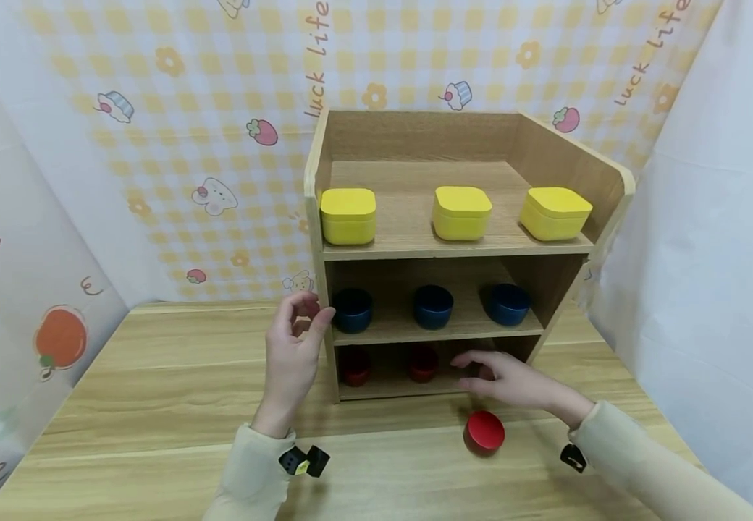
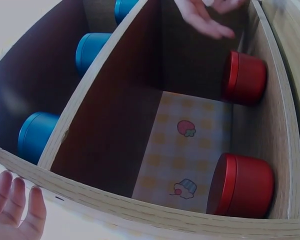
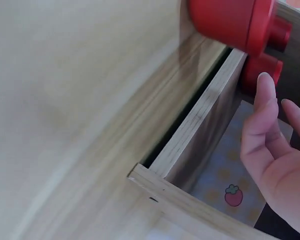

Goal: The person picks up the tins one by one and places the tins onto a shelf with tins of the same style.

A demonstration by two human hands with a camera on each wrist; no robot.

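Observation:
My left hand (image 1: 293,356) is at the left side panel of a wooden shelf (image 1: 431,336), its fingers loosely bent and holding nothing. Beside it, on the middle level, sits a round dark blue tin (image 1: 353,311). My right hand (image 1: 507,379) reaches to the right part of the bottom level, fingers slightly curved and empty. Just in front of the shelf, below that hand, a round red tin (image 1: 484,433) lies on the table. Two more red tins, a left one (image 2: 242,185) and a middle one (image 2: 245,78), stand on the bottom level.
Yellow boxes (image 1: 461,213) line the front of the top level. Two further blue tins, one in the middle (image 1: 433,307) and one at right (image 1: 508,304), share the middle level. A wooden table (image 1: 174,405) carries the shelf, with a checked cloth (image 1: 220,145) behind it.

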